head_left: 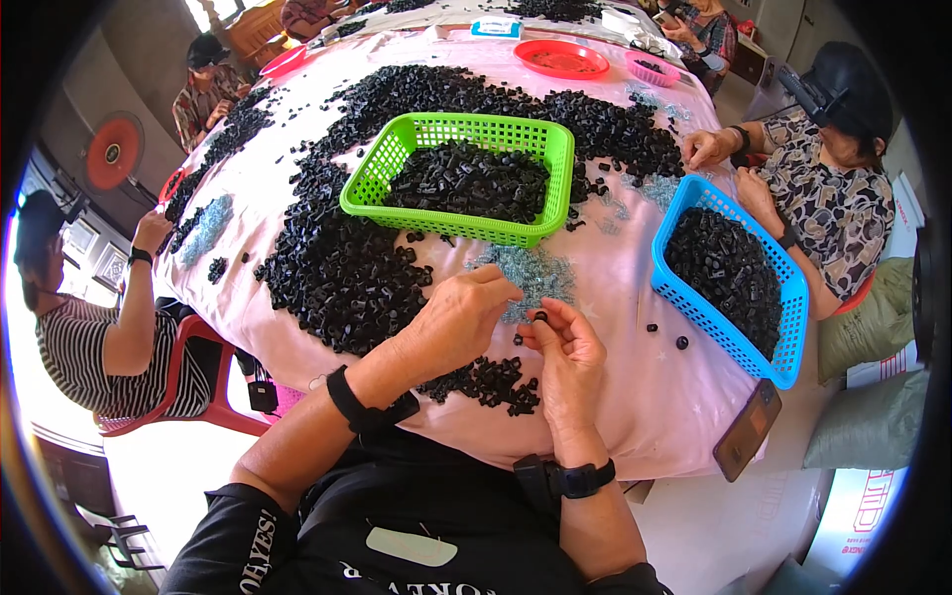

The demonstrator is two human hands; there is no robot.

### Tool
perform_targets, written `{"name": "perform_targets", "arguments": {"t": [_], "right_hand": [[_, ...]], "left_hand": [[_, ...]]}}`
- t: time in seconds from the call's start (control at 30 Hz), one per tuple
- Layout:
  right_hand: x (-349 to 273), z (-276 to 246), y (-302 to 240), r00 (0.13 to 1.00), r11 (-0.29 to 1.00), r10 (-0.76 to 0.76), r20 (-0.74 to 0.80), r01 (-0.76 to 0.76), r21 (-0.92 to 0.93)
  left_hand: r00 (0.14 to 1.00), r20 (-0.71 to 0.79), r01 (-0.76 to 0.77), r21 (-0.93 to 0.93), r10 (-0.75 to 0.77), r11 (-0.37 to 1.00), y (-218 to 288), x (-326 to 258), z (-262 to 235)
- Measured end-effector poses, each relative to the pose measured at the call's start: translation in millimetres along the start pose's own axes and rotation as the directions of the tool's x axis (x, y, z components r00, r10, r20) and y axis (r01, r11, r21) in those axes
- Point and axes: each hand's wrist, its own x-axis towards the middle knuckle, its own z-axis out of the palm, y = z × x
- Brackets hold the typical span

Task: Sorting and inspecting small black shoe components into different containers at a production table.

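Note:
My left hand [462, 315] is closed, its fingertips pinched together over a pile of small clear bluish pieces [540, 273]. Whatever those fingertips hold is too small to make out. Close beside it on the right, my right hand [572, 359] grips a small round black plastic part [540, 316] between thumb and fingers. Below both hands lies a small heap of black plastic parts [501, 385]. A larger heap of loose black parts [342, 283] spreads left of my left hand.
Beyond my hands stands a green basket [456, 226] of black parts. A blue basket [729, 332] of them stands at right, with a phone [749, 431] at the table's edge. Farther back are a red tray [561, 59] and a pink basket [652, 69]. Several people sit around the table.

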Motion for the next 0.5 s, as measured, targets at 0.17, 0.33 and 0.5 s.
{"name": "perform_targets", "arguments": {"t": [0.17, 0.33, 0.5], "right_hand": [[-1, 1, 1, 0.999, 0.999, 0.024, 0.024, -0.025, 0.021], [-1, 0, 4, 0.999, 0.999, 0.006, 0.038, -0.008, 0.044], [0, -1, 8, 0.998, 0.999, -0.025, 0.057, 0.024, 0.028]], "left_hand": [[0.999, -0.037, 0.003, -0.056, -0.005, 0.998, 14, 4, -4], [0.999, -0.044, -0.031, -0.063, 0.028, 0.998, 16, 5, -4], [0.999, -0.035, -0.032, -0.059, 0.030, 0.998, 17, 5, -2]]}}
